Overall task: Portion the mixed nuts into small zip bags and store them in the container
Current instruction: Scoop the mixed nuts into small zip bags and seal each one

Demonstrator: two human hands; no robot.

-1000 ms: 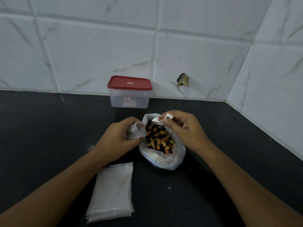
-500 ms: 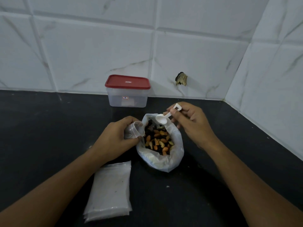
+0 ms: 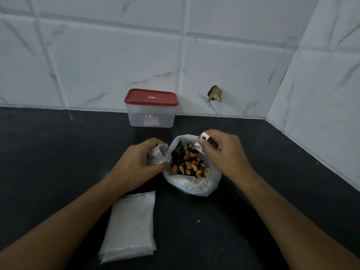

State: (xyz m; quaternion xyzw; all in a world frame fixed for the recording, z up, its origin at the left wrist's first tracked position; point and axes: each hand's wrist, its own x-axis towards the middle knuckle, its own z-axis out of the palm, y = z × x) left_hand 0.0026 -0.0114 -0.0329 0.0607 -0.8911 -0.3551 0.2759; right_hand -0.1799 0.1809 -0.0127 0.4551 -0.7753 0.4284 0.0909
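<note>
At the middle of the black stone counter, the left hand grips one small clear zip bag, its mouth held open just beside the large bag. The right hand pinches the handle of one white plastic scoop, whose bowl tips down over the mixed nuts. One crumpled white plastic bag holds those nuts and stands open between both hands. Near the left forearm lies one flat stack of empty clear zip bags; their number cannot be told. Farther back, one clear rectangular plastic container with its red lid on stands against white marbled wall tiles, which turn a corner at the right; one tile has a chipped hole.
</note>
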